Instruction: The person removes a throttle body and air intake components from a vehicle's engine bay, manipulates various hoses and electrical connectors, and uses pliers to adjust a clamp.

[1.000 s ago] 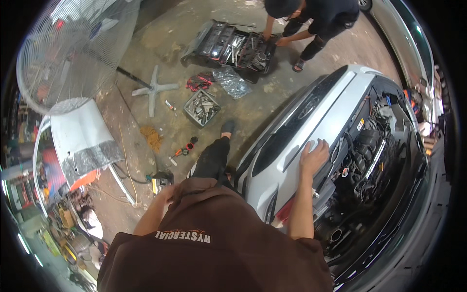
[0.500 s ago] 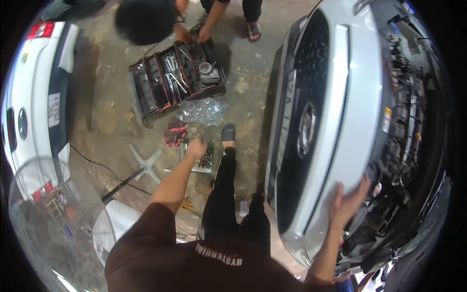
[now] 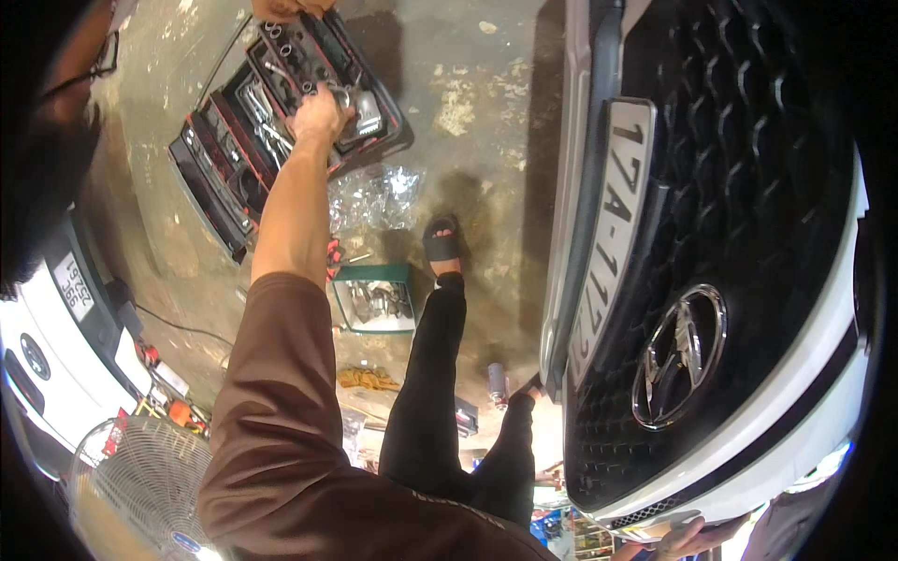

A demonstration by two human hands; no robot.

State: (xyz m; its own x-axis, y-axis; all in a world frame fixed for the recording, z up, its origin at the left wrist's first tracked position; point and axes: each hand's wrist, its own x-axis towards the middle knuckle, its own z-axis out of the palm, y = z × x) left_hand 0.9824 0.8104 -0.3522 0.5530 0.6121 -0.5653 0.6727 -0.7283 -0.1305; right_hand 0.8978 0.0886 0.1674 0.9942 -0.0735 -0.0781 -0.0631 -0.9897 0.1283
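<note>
My left hand reaches into the open black and red toolbox, over the compartment nearest the car. Its fingers curl down beside a round metal part; whatever they hold is hidden. At the lower right, my right hand lies with fingers stretched out by the white car's front edge. Loose wrenches and sockets fill the toolbox trays. Below it on the floor is a green-rimmed tray of metal parts, beside partly hidden red gloves.
Another person's hand is at the toolbox's far end, and that person's head is close at left. Clear plastic sheeting lies near my sandalled foot. A fan, a second white car and a spray can are around me.
My left hand has gone from above the parts tray forward into the toolbox. My view has shifted toward the car's grille. The other person's head now appears at far left.
</note>
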